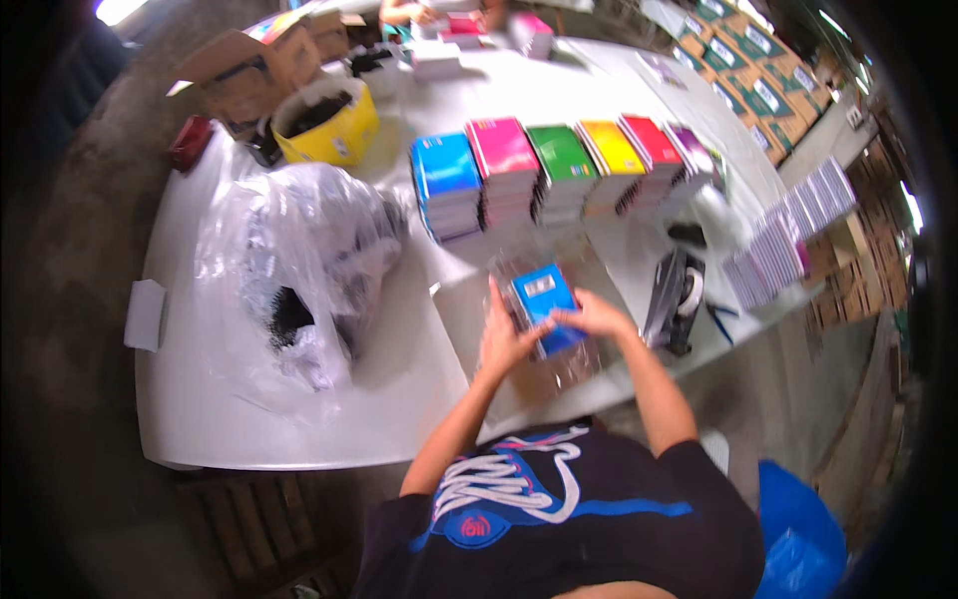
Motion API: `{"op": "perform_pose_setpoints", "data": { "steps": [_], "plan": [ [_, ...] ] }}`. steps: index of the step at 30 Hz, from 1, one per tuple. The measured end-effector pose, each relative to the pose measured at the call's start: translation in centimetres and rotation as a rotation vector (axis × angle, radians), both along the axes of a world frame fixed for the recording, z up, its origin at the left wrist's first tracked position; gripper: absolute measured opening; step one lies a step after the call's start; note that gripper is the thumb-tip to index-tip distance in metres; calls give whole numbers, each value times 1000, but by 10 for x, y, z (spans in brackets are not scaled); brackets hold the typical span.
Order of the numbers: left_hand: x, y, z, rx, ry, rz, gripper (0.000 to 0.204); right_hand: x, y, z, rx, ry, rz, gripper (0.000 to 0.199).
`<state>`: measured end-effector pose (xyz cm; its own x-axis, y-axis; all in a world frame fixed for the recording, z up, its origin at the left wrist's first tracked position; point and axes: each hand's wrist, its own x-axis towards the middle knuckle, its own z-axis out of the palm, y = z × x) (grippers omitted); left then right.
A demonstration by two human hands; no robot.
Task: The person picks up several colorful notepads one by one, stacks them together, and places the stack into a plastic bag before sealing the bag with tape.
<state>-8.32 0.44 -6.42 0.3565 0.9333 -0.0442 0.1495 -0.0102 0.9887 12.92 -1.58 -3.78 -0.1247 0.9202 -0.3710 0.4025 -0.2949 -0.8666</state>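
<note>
A blue notebook (540, 284), perhaps the top of a small stack, lies near the table's front edge on a clear plastic film (574, 371). My left hand (507, 334) holds its left side, thumb across the lower part of the cover. From the other side my right hand (602, 315) grips the right edge, its thumb meeting the left one. Beyond my hands stand stacks of spiral notebooks in a row: blue (445, 170), pink (502, 150), green (563, 157), yellow (611, 150), red (652, 145) and purple (691, 150).
To the right sit a black tape dispenser (671, 299), a dark blue-handled tool (720, 321) and rows of notebooks (766, 262). A plastic bag with black items (309, 250), a yellow tub (334, 130) and a cardboard box (232, 75) occupy the left. Another person's hands (424, 15) show across the table.
</note>
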Motion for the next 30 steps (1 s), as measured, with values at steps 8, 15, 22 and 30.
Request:
{"op": "perform_pose_setpoints", "data": {
  "steps": [8, 15, 22, 30],
  "plan": [
    [15, -60, 78, 384, -208, 125, 128, -33, -44, 52, 323, 457, -163, 100],
    [23, -78, 46, 221, -281, 262, 128, -42, -34, 17, 511, 361, 47, 113],
    [11, -81, 32, 420, 11, 328, 121, -40, -34, 26, 397, 420, 37, 123],
    [-33, -64, 58, 865, 384, 124, 60, -27, -65, 46, 707, -86, 86, 89]
  ]
}}
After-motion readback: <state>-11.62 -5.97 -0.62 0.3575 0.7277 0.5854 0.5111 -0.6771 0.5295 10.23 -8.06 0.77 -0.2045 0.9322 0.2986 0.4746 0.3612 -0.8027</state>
